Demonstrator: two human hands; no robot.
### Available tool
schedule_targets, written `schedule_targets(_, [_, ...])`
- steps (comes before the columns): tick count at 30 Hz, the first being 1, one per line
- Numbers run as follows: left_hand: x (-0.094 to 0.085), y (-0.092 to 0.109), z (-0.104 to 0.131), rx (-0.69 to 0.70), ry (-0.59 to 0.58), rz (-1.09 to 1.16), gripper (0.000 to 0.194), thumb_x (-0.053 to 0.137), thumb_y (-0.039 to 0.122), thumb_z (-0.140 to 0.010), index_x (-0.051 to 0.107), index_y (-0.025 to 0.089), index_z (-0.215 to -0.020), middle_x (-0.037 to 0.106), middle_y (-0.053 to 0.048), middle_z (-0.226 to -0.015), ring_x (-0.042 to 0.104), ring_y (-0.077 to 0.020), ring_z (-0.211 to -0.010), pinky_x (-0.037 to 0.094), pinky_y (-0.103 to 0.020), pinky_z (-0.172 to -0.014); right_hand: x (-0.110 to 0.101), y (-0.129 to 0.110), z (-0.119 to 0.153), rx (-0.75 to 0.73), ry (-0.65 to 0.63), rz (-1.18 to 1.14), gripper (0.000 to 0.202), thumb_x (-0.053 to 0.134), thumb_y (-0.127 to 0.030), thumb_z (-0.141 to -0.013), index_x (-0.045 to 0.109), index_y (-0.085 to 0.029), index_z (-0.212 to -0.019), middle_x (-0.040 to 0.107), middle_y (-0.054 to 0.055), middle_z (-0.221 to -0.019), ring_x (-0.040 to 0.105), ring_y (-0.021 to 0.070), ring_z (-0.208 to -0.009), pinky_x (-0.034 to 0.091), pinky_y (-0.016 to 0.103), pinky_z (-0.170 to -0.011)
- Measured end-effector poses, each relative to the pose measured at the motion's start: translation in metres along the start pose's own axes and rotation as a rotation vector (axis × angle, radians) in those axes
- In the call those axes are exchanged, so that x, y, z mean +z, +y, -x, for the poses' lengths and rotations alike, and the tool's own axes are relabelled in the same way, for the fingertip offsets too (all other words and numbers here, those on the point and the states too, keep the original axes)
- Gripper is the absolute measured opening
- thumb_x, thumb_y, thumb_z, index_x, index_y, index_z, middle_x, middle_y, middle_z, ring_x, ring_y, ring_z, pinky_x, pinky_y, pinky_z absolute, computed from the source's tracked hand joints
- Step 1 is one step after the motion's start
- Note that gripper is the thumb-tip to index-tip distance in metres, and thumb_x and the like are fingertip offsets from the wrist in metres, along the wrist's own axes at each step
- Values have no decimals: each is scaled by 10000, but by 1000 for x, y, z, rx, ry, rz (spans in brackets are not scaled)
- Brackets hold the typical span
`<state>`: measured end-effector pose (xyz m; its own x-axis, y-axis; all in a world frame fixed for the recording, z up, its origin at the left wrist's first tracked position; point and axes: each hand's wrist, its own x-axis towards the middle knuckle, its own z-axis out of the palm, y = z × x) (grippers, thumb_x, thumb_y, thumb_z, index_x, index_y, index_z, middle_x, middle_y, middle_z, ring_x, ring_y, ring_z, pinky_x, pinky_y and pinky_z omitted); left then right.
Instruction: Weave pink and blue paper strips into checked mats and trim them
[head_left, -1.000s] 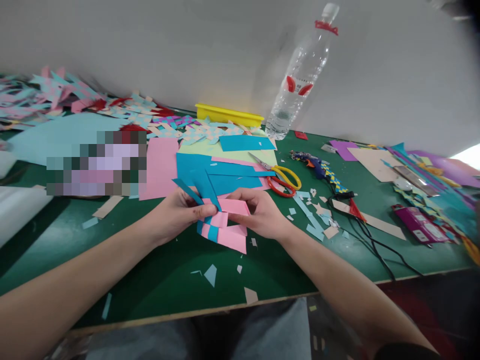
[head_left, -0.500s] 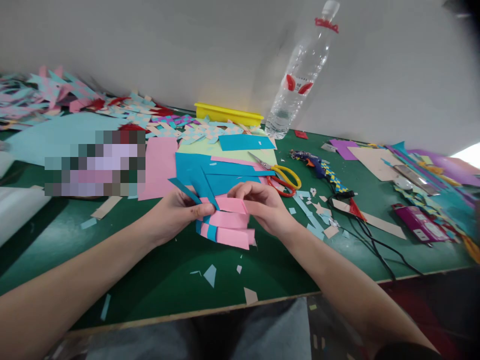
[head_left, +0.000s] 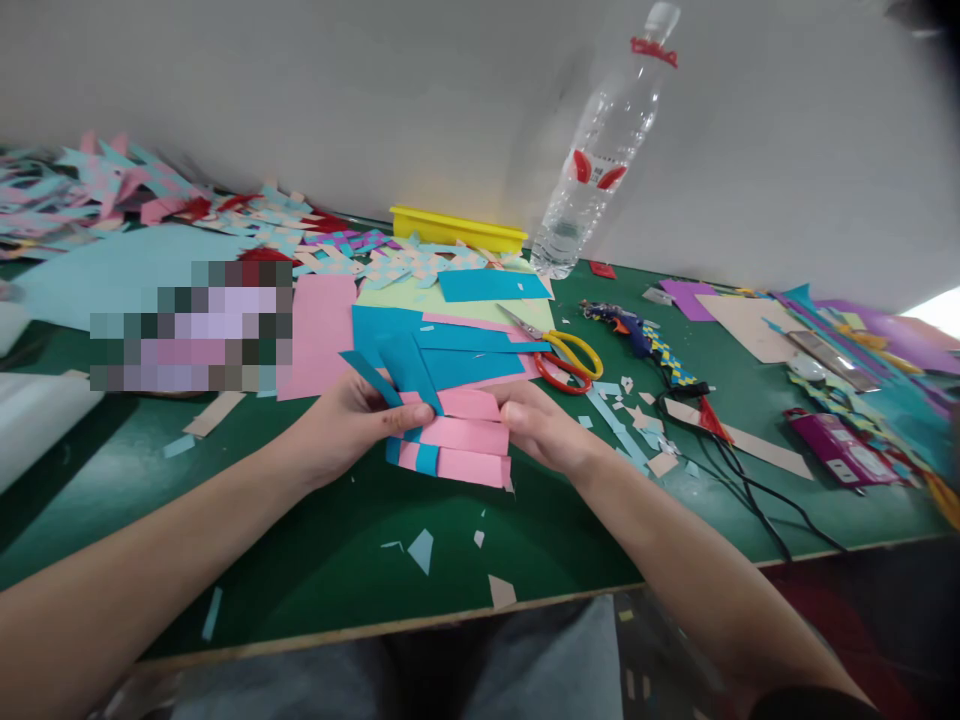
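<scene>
A small weave of pink paper strips [head_left: 469, 437] crossed by blue paper strips [head_left: 411, 368] is held up over the green table. My left hand [head_left: 367, 412] pinches its left side, thumb on top where the colours cross; the other fingers are mostly hidden behind. On the right edge, my right hand [head_left: 536, 418] grips the ends of the pink strips between thumb and fingers. Loose blue ends stick up past my left thumb. Just behind lie blue paper sheets [head_left: 472, 370] and a pair of scissors [head_left: 566, 350] with yellow and red handles.
A tilted water bottle [head_left: 600, 150] and a yellow tray [head_left: 457, 230] stand by the wall. A glue gun [head_left: 630, 330] with a black cable and paper scraps [head_left: 637, 430] lie right. Paper weavings [head_left: 112, 180] fill the far left. The table's front edge [head_left: 390, 630] runs near my lap.
My right fingers have come down from above the top pink strip onto the right ends. The pink strips now lie flatter and more even. My left hand keeps its pinch.
</scene>
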<state>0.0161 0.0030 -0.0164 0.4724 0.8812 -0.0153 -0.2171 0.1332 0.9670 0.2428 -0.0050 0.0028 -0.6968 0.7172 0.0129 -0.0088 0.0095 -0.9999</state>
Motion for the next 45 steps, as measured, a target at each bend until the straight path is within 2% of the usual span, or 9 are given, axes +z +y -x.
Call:
schedule_targets(4, [-1, 2, 1, -11, -20, -80, 184, 836, 323, -650, 715, 185, -658, 674, 13, -661, 586, -122, -599, 490, -205, -565, -1, -4, 0, -18, -87, -103, 260, 731, -367, -769, 661, -126, -837, 581, -12, -718, 509, 81, -622, 442, 218, -610])
schedule_targets(8, [3, 8, 1, -17, -53, -155, 165, 829, 311, -638, 721, 187, -658, 649, 13, -626, 563, -123, -552, 462, -198, -501, 0, -7, -1, -41, -113, -108, 165, 738, -266, -755, 660, -128, -799, 592, -19, -691, 520, 74, -597, 468, 209, -587])
schedule_targets(15, [5, 9, 1, 8, -77, -219, 137, 821, 269, -632, 719, 184, -666, 638, 8, -623, 561, -130, -538, 462, -203, -480, 9, -4, -4, -19, -44, -87, 175, 794, -223, -684, 656, -133, -742, 593, -36, -683, 511, 63, -591, 445, 196, -560])
schedule_targets(19, [3, 4, 1, -27, -48, -172, 193, 836, 301, -634, 691, 174, -634, 641, 13, -620, 585, -123, -558, 488, -193, -514, 12, -1, -6, -59, 10, -69, 158, 773, -233, -713, 652, -131, -715, 581, -35, -653, 505, 70, -585, 432, 203, -557])
schedule_targets(23, [3, 4, 1, -143, -56, -39, 342, 860, 351, -611, 703, 189, -868, 719, -20, -778, 678, -184, -687, 566, -249, -615, 11, 1, -6, -81, 88, -41, 190, 755, -295, -740, 651, -139, -778, 597, -11, -719, 528, 100, -637, 441, 223, -567])
schedule_targets(27, [6, 7, 1, -167, -78, 23, 532, 902, 297, -540, 661, 183, -1001, 742, -64, -943, 708, -241, -849, 598, -283, -689, 9, 3, -5, -110, 161, -37, 253, 766, -333, -729, 601, -146, -689, 504, -44, -616, 447, 76, -544, 385, 213, -507])
schedule_targets(35, [8, 7, 1, -182, 0, -36, 418, 896, 232, -555, 635, 163, -874, 761, -39, -875, 725, -198, -729, 603, -241, -602, 10, 1, -4, -54, 132, 23, 273, 765, -377, -735, 625, -146, -775, 566, -3, -719, 502, 102, -616, 398, 233, -529])
schedule_targets(41, [7, 5, 1, -141, -27, -36, 477, 889, 243, -568, 666, 175, -985, 758, -55, -945, 721, -248, -886, 618, -278, -701, 13, 0, -4, -66, 247, 14, 345, 787, -376, -706, 537, -158, -610, 484, -43, -589, 437, 78, -529, 333, 222, -471])
schedule_targets(45, [9, 6, 0, -182, -73, -18, 420, 890, 254, -575, 685, 159, -929, 761, -52, -859, 733, -237, -785, 629, -305, -695, 13, 2, -4, -128, 303, -27, 323, 791, -328, -706, 532, -163, -607, 480, -48, -577, 441, 79, -525, 354, 224, -479])
